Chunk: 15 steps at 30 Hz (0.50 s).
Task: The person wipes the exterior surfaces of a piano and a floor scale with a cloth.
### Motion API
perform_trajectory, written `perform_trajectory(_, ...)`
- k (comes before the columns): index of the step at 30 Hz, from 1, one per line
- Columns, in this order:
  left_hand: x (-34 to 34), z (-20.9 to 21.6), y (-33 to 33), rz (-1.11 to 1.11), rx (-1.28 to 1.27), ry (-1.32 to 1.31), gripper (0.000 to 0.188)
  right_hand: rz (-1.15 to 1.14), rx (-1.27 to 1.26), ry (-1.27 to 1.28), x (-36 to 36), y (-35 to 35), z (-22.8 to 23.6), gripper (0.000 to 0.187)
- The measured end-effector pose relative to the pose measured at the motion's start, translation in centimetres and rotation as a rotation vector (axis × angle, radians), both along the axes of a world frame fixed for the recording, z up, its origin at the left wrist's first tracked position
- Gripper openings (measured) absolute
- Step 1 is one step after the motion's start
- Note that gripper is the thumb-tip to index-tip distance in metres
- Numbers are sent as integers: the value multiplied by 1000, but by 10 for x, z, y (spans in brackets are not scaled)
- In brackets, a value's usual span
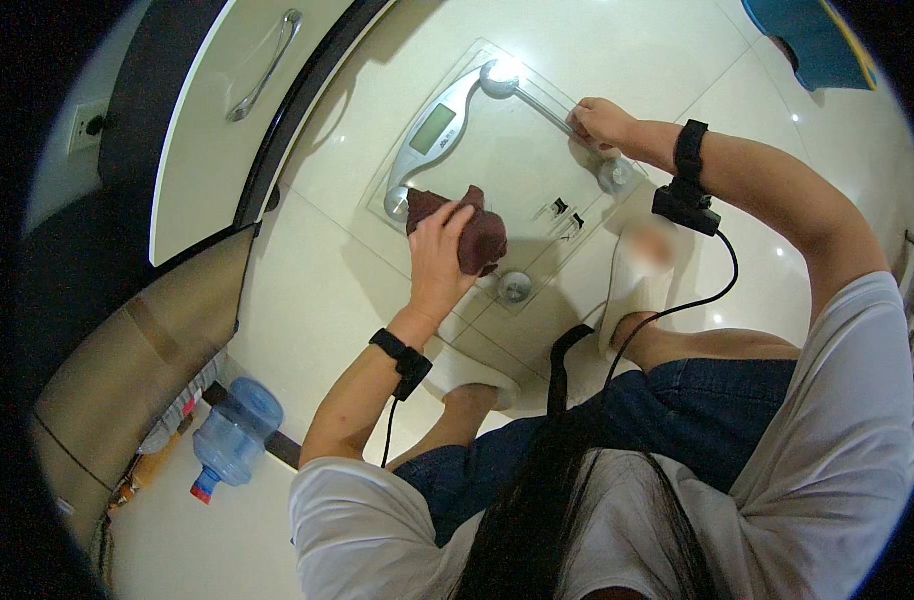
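Observation:
A clear glass bathroom scale (pixel 517 155) lies over the pale floor tiles, with a silver panel and a small grey display along its left side. Round metal pieces mark its corners. My left hand (pixel 438 258) is closed around a crumpled dark maroon cloth (pixel 483 243) by the scale's near left edge; the cloth hides part of the glass. At the right edge of the scale, my right hand (pixel 603 123) has its fingers curled and seems to grip the rim. The fingertips there are partly hidden.
A white drawer front (pixel 222 130) with a metal handle stands at the left. A blue water jug (pixel 237 435) lies on the floor at lower left. A blue object (pixel 812 45) sits at the far right. My slippered feet are close to the scale, and cables hang from both wrist straps.

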<state>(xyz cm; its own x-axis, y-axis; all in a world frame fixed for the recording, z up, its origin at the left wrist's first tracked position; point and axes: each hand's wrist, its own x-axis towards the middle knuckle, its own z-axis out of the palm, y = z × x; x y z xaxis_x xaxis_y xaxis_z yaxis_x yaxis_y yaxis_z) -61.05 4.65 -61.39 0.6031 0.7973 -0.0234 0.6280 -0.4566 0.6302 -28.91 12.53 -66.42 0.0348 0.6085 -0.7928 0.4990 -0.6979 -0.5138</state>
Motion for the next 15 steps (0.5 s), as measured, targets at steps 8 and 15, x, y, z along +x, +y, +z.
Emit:
perform_trajectory(8,-36,-4,-5,482,-165,93,104,-38,-13,-13,3,0,-22,32)
perform_trajectory(15,-34,-9,3,847,-939,-344,111,-108,34,-95,-5,-1,-16,39)
